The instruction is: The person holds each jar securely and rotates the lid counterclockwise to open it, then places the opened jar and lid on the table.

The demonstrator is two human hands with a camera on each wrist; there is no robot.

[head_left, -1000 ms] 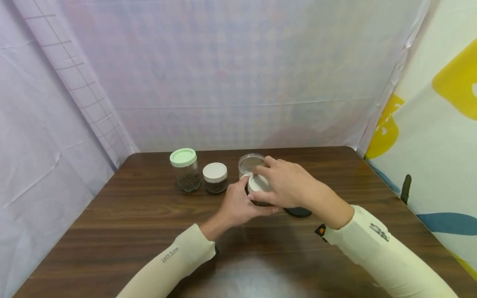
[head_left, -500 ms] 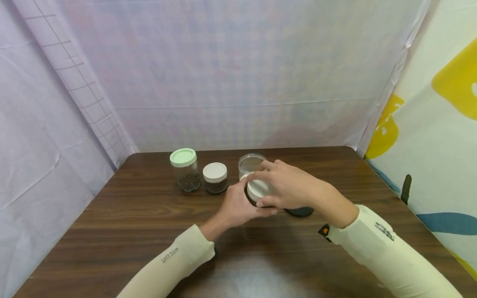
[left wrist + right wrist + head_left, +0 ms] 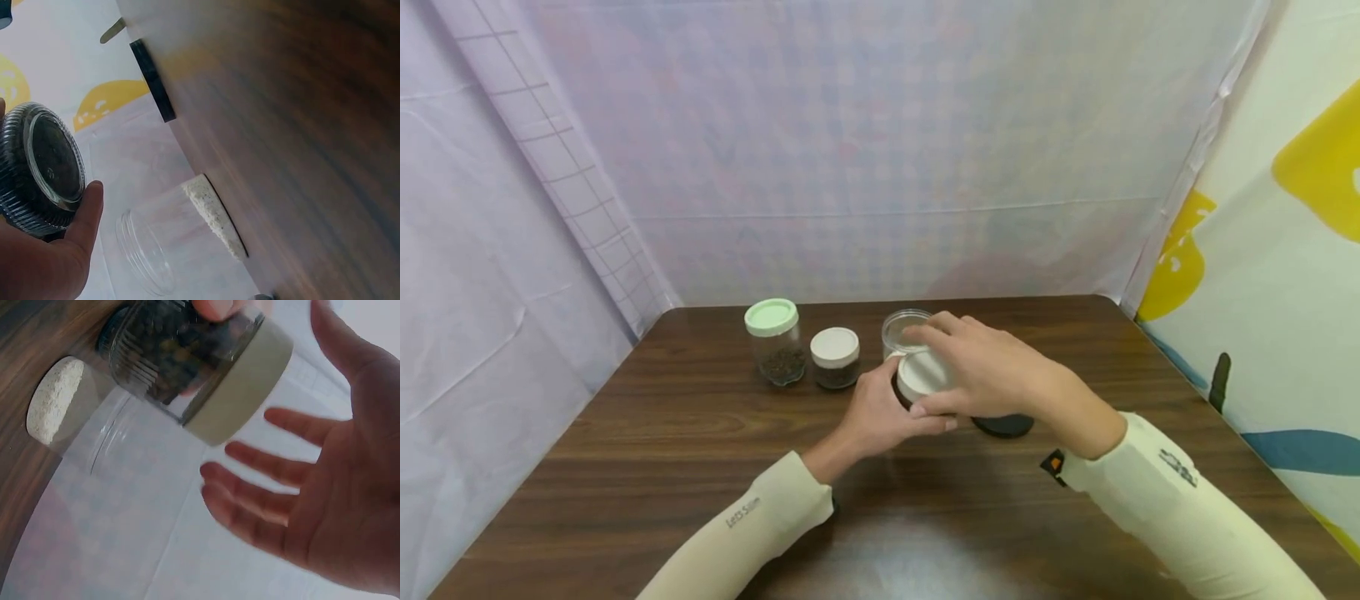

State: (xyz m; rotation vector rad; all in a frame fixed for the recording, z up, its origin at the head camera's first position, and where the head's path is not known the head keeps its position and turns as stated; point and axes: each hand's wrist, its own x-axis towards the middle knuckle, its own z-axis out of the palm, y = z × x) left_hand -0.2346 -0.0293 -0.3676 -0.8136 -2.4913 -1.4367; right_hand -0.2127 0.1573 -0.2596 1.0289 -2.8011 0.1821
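My left hand (image 3: 880,414) grips a small ribbed glass jar (image 3: 165,353) by its side, above the table. Dark pieces fill part of this jar, and a white lid (image 3: 923,375) sits on its mouth. Over the lid hovers my right hand (image 3: 996,371); in the right wrist view its fingers are spread and stand apart from the lid. Just behind the held jar is an open clear jar (image 3: 150,250) with white powder at its bottom. A flat black lid (image 3: 1002,426) lies on the table, partly hidden by the right hand.
On the left stand a tall jar with a light green lid (image 3: 772,317) and a shorter jar with a white lid (image 3: 834,347), both with dark contents. The brown wooden table (image 3: 670,442) ends at a cloth backdrop (image 3: 865,167).
My right hand has turned back and forth around the white lid, and its fingers have now loosened from it. The left hand keeps holding the jar in nearly the same place.
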